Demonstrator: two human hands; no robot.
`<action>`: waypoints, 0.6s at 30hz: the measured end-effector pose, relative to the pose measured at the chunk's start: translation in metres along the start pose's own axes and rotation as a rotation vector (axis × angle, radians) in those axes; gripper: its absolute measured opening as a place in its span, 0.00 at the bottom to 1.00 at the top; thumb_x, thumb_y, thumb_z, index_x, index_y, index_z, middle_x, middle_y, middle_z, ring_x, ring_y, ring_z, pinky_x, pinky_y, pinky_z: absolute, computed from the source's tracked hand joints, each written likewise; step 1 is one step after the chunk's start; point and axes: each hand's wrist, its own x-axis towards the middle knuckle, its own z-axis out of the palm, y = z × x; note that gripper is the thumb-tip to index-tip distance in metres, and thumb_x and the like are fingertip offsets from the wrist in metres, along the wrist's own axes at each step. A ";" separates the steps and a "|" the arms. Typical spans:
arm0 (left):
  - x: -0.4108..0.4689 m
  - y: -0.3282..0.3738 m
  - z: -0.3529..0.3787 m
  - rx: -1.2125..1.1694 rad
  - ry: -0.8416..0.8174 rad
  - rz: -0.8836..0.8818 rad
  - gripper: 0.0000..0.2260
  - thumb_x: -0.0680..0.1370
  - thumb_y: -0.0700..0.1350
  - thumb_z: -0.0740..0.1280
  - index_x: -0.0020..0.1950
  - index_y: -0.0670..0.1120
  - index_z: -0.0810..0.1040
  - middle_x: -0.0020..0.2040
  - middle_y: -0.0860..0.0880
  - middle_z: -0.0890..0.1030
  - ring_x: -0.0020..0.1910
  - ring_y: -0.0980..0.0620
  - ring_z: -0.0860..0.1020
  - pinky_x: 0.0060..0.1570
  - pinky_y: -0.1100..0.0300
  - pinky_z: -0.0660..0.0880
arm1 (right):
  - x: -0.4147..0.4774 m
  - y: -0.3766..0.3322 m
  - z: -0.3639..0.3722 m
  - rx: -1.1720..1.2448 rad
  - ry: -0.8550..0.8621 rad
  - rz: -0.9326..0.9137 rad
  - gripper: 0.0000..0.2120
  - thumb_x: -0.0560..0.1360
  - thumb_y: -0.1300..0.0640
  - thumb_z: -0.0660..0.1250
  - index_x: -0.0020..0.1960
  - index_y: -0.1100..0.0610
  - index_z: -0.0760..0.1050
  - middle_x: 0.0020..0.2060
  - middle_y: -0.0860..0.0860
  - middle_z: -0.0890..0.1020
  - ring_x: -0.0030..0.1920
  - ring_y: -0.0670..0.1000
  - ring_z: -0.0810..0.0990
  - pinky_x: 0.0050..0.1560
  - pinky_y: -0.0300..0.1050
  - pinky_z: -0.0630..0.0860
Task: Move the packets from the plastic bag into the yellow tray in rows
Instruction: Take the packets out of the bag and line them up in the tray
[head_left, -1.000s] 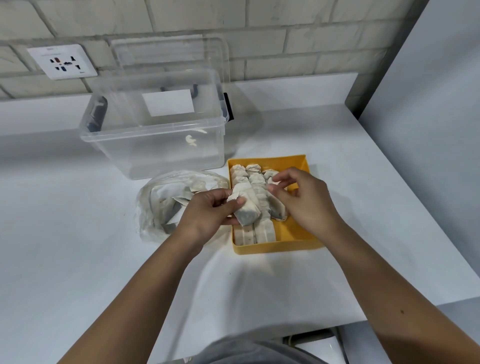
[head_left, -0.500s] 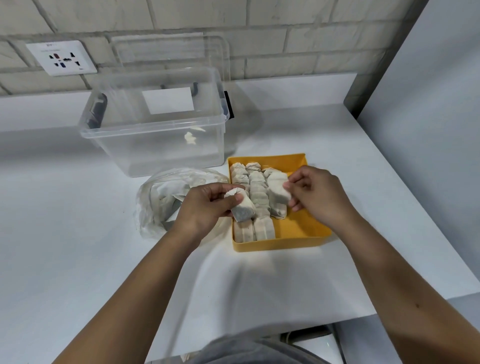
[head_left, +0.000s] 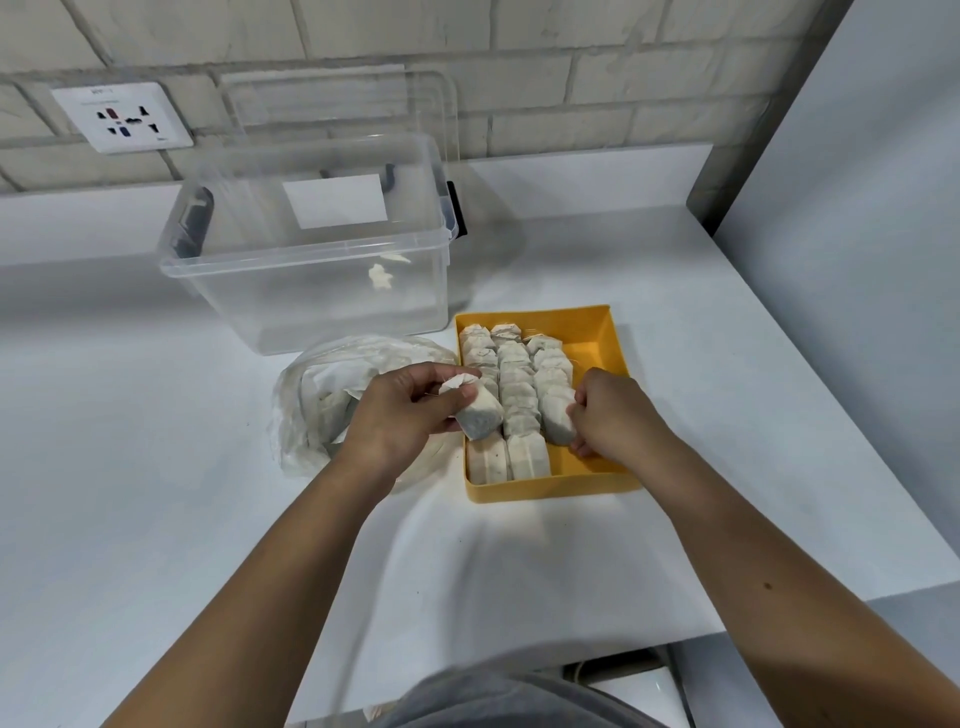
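The left hand (head_left: 405, 410) grips a spare packet (head_left: 480, 418) over the yellow tray (head_left: 550, 488), held ready, while the right hand (head_left: 610, 415) pinches the end packet (head_left: 557, 423), seemingly seating it in row 3.

left hand (head_left: 397, 415) gripping, right hand (head_left: 610, 415) fingers (head_left: 584, 382) curled

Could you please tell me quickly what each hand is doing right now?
Left hand: grips a loose packet.
Right hand: grips the third-row packet in the yellow tray.
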 end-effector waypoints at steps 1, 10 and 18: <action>0.000 0.000 0.000 -0.002 0.000 0.002 0.05 0.76 0.37 0.72 0.49 0.46 0.85 0.45 0.48 0.86 0.44 0.54 0.83 0.41 0.64 0.80 | 0.001 0.000 0.001 0.005 0.001 0.009 0.05 0.79 0.55 0.63 0.51 0.57 0.73 0.39 0.54 0.83 0.38 0.54 0.84 0.47 0.52 0.82; 0.001 0.006 0.002 -0.084 -0.005 -0.066 0.04 0.73 0.36 0.74 0.47 0.41 0.83 0.42 0.45 0.85 0.41 0.53 0.83 0.41 0.63 0.82 | -0.021 -0.011 -0.021 0.128 0.228 -0.268 0.09 0.78 0.55 0.67 0.57 0.54 0.76 0.50 0.47 0.79 0.44 0.42 0.77 0.48 0.37 0.73; 0.000 0.011 0.011 -0.136 -0.054 -0.064 0.04 0.76 0.37 0.71 0.49 0.42 0.84 0.41 0.49 0.87 0.41 0.55 0.84 0.41 0.64 0.81 | -0.038 -0.030 -0.027 0.669 -0.262 -0.264 0.05 0.75 0.58 0.71 0.50 0.58 0.80 0.26 0.46 0.79 0.25 0.45 0.75 0.31 0.39 0.74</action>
